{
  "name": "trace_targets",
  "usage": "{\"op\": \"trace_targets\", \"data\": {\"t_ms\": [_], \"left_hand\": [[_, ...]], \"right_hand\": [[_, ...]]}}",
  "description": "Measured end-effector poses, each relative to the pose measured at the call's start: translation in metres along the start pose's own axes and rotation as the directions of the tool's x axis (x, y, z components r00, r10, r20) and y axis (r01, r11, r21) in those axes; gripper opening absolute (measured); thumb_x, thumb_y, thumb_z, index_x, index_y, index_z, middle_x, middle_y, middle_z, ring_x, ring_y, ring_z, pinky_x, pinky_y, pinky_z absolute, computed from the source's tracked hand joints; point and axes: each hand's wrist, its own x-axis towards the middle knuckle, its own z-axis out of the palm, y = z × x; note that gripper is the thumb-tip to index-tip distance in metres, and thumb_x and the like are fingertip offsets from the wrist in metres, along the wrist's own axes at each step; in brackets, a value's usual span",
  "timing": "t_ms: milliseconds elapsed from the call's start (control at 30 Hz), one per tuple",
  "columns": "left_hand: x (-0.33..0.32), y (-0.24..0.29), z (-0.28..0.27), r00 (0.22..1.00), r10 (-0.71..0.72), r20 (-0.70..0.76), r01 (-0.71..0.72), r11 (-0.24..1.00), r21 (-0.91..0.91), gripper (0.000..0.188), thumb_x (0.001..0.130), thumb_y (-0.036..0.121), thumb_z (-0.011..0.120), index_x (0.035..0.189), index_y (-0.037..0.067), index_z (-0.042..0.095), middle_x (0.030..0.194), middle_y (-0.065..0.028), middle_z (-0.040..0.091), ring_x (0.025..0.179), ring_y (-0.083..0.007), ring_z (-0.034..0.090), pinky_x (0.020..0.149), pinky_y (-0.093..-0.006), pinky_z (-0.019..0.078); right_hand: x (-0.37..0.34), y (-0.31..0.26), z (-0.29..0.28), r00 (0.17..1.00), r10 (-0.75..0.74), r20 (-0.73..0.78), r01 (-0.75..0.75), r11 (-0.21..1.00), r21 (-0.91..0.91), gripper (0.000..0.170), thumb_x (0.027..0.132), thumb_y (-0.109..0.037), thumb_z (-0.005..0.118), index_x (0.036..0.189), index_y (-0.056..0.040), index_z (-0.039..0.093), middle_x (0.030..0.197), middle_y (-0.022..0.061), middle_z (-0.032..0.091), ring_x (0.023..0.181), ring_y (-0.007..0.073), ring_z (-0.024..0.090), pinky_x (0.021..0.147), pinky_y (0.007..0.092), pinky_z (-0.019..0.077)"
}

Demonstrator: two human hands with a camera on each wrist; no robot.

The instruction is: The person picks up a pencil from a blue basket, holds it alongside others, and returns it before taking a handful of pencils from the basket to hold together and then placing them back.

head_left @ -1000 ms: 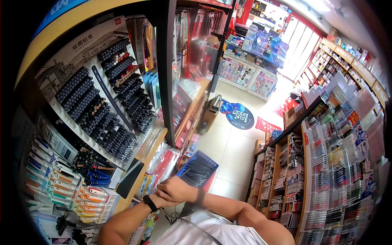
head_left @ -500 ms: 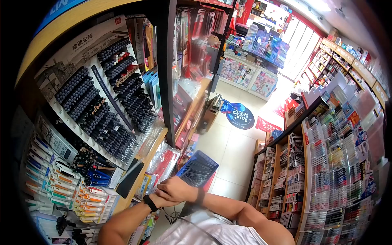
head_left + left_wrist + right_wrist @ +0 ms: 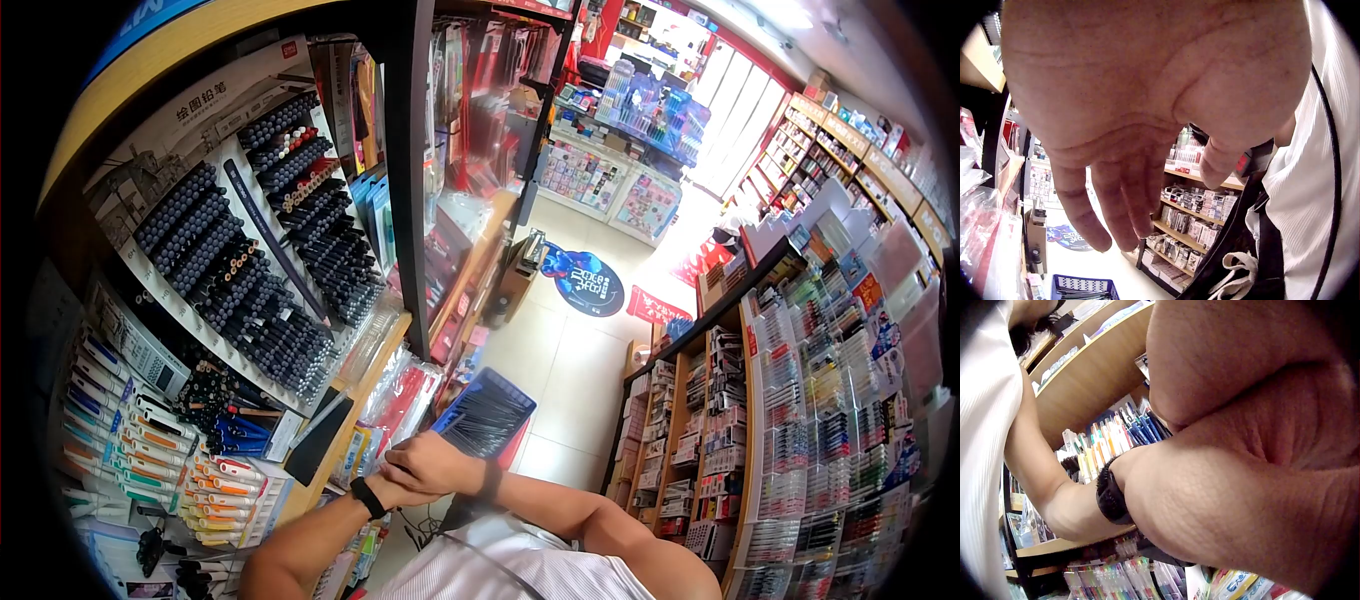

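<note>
In the head view the two hands meet in front of the body. The right hand [image 3: 445, 463] lies over the left hand [image 3: 392, 490] near its wrist, fingers curled round it. A black band [image 3: 368, 498] circles the left wrist. Seen from the left wrist, the left hand [image 3: 1141, 106] holds nothing, its fingers hanging loosely bent. From the right wrist, the right hand [image 3: 1235, 350] presses against the left hand [image 3: 1191, 506]; its fingertips are hidden. Just beyond the hands is a blue basket [image 3: 530, 405] of thin dark items.
A display of dark pencils [image 3: 230, 270] and white-and-orange pens [image 3: 225, 500] fill the left shelf, with a black post [image 3: 405, 180] beside them. Pen racks [image 3: 830, 400] line the right. Between runs a tiled aisle [image 3: 570, 370] with a round floor mat [image 3: 590, 285].
</note>
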Motion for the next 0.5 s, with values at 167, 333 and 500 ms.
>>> {"op": "trace_targets", "data": {"t_ms": [167,333,500], "left_hand": [[0.0013,0.0009,-0.0007,1.0,0.005,0.006,-0.005,1.0,0.001,0.045,0.093,0.028,0.061,0.123,-0.005,0.059,0.122,-0.0272,0.061,0.119,-0.041,0.055,0.105,-0.0494,0.0377],[0.0021,0.0013,-0.0009,1.0,0.01,0.01,-0.01,1.0,0.001,0.045,0.093,0.028,0.061,0.123,-0.006,0.059,0.122,-0.0272,0.061,0.119,-0.0412,0.055,0.106,-0.0495,0.0374],[0.0047,0.003,-0.0043,1.0,0.021,0.015,-0.021,1.0,0.006,0.045,0.093,0.028,0.061,0.123,-0.006,0.058,0.122,-0.0273,0.061,0.119,-0.0413,0.054,0.106,-0.0497,0.0371]], "right_hand": [[-0.0002,0.0,0.0005,1.0,-0.006,-0.008,0.006,1.0,-0.004,0.029,0.094,-0.025,0.057,0.08,-0.002,0.065,0.068,0.016,0.062,0.06,0.0353,0.061,0.056,0.0441,0.0482],[-0.0019,0.0063,0.0099,1.0,-0.016,-0.009,0.015,0.999,-0.05,0.027,0.092,-0.026,0.058,0.081,-0.0024,0.066,0.07,0.0163,0.063,0.061,0.035,0.062,0.058,0.0459,0.0487],[-0.0009,0.0032,0.0046,0.999,0.025,-0.042,-0.024,1.0,0.019,0.032,0.089,-0.03,0.059,0.08,-0.0002,0.067,0.071,0.0229,0.063,0.063,0.0408,0.063,0.067,0.051,0.0502]]}}
